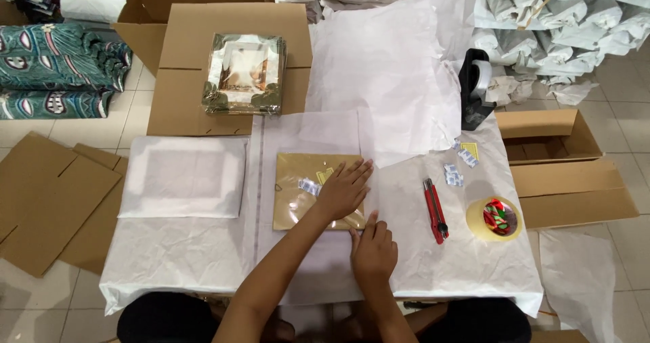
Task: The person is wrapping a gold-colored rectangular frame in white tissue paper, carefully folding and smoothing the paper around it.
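both hands, left (343, 188) and right (372, 247), press open-palmed on brown frame (298, 193); red cutter (435, 209), tape roll (494, 218) nearby.

Bright even overhead light, soft faint shadows, slight glare on the plastic-wrapped frame (319, 191), sharp focus, mild wide-angle edge bending

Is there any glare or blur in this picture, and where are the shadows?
Head view: even, soft light and sharp focus; glare only on the plastic-wrapped brown frame under the left hand; faint shadows beside the right hand and red cutter; edges bend slightly.
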